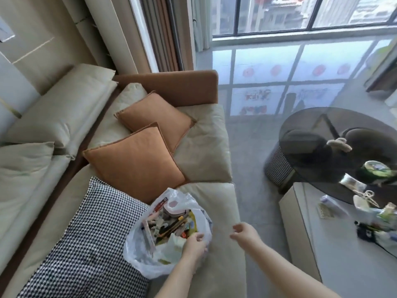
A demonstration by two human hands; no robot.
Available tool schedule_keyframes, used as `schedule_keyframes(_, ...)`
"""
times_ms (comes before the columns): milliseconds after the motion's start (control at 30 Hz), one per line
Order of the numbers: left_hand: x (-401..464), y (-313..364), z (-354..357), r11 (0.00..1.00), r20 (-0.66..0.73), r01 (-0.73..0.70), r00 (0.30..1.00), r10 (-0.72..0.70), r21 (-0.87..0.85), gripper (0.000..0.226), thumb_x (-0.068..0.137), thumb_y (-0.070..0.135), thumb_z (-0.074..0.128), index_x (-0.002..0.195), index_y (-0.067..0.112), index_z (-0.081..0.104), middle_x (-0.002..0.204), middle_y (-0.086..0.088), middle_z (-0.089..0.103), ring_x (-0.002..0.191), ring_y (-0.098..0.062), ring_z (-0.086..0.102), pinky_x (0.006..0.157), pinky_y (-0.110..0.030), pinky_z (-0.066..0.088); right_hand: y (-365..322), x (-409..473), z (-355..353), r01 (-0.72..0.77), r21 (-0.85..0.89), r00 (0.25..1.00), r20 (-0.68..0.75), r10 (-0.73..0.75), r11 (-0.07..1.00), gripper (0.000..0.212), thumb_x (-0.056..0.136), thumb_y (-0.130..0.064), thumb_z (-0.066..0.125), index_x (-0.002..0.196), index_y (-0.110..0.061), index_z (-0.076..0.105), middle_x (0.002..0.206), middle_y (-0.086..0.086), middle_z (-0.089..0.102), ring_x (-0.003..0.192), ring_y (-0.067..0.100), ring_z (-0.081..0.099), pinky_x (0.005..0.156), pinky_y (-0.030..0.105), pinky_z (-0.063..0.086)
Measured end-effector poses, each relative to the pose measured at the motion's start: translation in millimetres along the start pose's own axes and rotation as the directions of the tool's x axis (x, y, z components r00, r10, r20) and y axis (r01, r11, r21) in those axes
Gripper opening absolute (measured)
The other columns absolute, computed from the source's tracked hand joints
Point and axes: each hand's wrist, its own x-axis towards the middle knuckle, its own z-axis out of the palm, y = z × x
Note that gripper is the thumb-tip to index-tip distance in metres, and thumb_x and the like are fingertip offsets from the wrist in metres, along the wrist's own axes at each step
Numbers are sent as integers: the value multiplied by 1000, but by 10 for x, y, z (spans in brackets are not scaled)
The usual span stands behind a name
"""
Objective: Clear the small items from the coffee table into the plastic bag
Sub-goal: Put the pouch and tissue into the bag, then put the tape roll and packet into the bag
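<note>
White plastic bag (165, 237) sits on the sofa (214, 147) seat, lower centre of the frame, mouth spread wide; prob. parked there so it stays open w/o help and sits within reach of the table (305, 134) at right. Left hand (194, 244) is at the bag's near rim, fingers curled on the plastic edge and gripping it, likely to keep the mouth open for the next drop. Right hand (243, 233) hangs just right of the bag over the seat edge, fingers loosely curled, holding nothing, released; looks free to reach for more. Bag already holds a jumble: pens, a round pinkish tin, bits of packaging. Clutter (373, 203) remains on the table at right edge: green round tin, scissors, small packets, a hair claw on the dark glass top, so the job reads as partly done. Writing: none legible; print on the bag's contents and on the table packets is too blurred to read. Window stickers at upper right also unreadable.
</note>
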Motion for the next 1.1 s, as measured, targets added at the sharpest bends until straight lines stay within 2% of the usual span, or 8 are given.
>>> schedule_keyframes(100, -107, 150, 471, 990, 65, -61, 996, 53, 126, 54, 71, 22, 63, 120, 1, 55, 90, -5, 59, 55, -10, 52, 56, -20, 43, 382, -136, -403, -17, -6, 999, -48, 17, 1000, 39, 86, -18, 61, 124, -10, 57, 125, 6, 61, 116, 19, 57, 92, 23, 43)
schedule_keyframes(267, -404, 468, 1365, 880, 214, -232, 965, 154, 414, 34, 87, 15, 60, 120, 7, 56, 92, -3, 61, 56, -8, 53, 41, -12, 36, 1135, -375, -1128, -42, -2, 985, -168, 42, 999, 34, 87, -28, 59, 119, -16, 60, 120, 1, 64, 112, 16, 58, 86, 20, 43)
schedule_keyframes(333, -541, 552, 1748, 816, 271, -299, 945, 182, 494, 35, 87, 17, 60, 120, 6, 58, 104, -7, 64, 73, -15, 61, 50, -10, 42, 1460, -471, -1418, -67, -3, 977, -205, 65, 998, 32, 85, -29, 58, 116, -19, 61, 120, 0, 64, 112, 17, 58, 87, 22, 44)
schedule_keyframes(400, -675, 603, 2131, 746, 327, -359, 924, 199, 560, 37, 84, 26, 62, 117, 10, 61, 114, -9, 66, 94, -22, 66, 71, -17, 49, 1791, -583, -1686, -88, 6, 968, -234, 87, 996, 30, 85, -31, 57, 114, -22, 61, 120, -1, 63, 111, 18, 58, 88, 25, 45)
schedule_keyframes(467, -781, 627, 2499, 661, 375, -412, 904, 207, 627, 35, 82, 30, 62, 113, 14, 63, 113, -5, 68, 102, -22, 67, 83, -22, 50, 2121, -695, -1915, -105, 26, 958, -265, 108, 994, 30, 86, -34, 56, 114, -23, 60, 120, -1, 63, 110, 19, 59, 89, 27, 45)
schedule_keyframes(700, -1268, 614, 3790, 466, 512, -549, 831, 217, 694, 31, 87, 26, 57, 117, 17, 63, 117, 2, 66, 105, -14, 63, 82, -19, 47, 3256, -1155, -2516, -168, 121, 908, -368, 202, 978, 31, 88, -37, 50, 114, -23, 59, 117, 2, 65, 107, 24, 60, 88, 31, 49)
schedule_keyframes(867, -1511, 456, 4636, 408, 593, -600, 789, 161, 688, 33, 89, 29, 58, 119, 17, 62, 106, 1, 65, 85, -12, 62, 74, -20, 50, 4034, -1424, -2819, -211, 253, 854, -423, 304, 944, 28, 88, -32, 51, 111, -18, 61, 114, 6, 65, 106, 26, 60, 84, 29, 46)
schedule_keyframes(1100, -1729, 184, 5658, 322, 669, -658, 737, 93, 680, 31, 90, 27, 56, 118, 16, 62, 114, -4, 67, 102, -17, 64, 86, -25, 49, 4928, -1694, -3164, -238, 463, 763, -455, 459, 854, 26, 88, -29, 53, 110, -18, 61, 114, 4, 65, 107, 24, 59, 85, 28, 45)
